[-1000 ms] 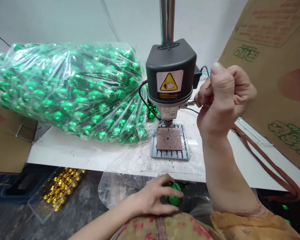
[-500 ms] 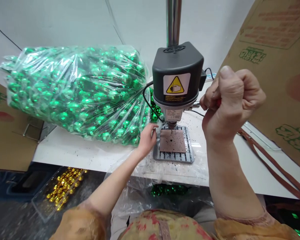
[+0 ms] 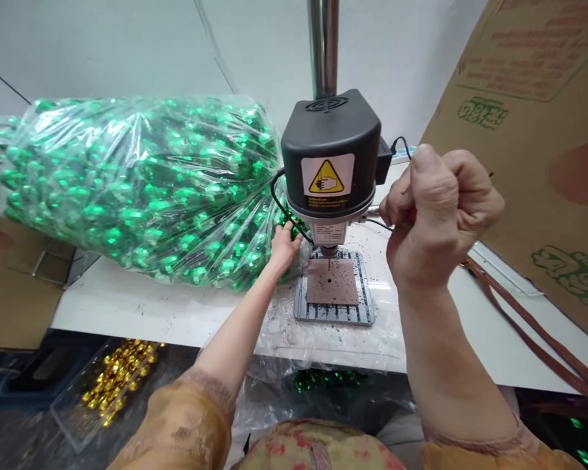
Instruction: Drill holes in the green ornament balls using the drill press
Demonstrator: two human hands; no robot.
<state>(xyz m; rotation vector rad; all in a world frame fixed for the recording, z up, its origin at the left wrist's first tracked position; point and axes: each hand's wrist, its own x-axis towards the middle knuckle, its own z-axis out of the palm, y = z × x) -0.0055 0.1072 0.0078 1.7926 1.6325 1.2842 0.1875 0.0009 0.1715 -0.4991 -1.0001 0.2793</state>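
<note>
My right hand (image 3: pixel 438 219) is wrapped round the feed lever (image 3: pixel 374 211) of a small black drill press (image 3: pixel 332 140); the grip is mostly hidden in my fist. My left hand (image 3: pixel 285 247) reaches out beside the drill's left side, fingers stretched towards shiny green faceted beads (image 3: pixel 296 225) at the mouth of a clear plastic bag (image 3: pixel 142 189) full of them. Whether its fingertips touch a bead, I cannot tell. Under the chuck (image 3: pixel 329 250), a flat brown board (image 3: pixel 342 294) with a dark hole lies on the slotted metal base (image 3: pixel 366 305), amid dark shavings.
Cardboard boxes stand at the right (image 3: pixel 529 163) and left (image 3: pixel 19 287). A brown strap (image 3: pixel 529 326) lies on the white table (image 3: pixel 142 307). Below the left edge is a clear tub of gold beads (image 3: pixel 120 375). A black cable (image 3: pixel 279 202) loops by the drill.
My left hand has moved away from the board, further back and left towards the green beads, its fingers now extended. The right hand keeps its hold on the lever. The view has shifted slightly.
</note>
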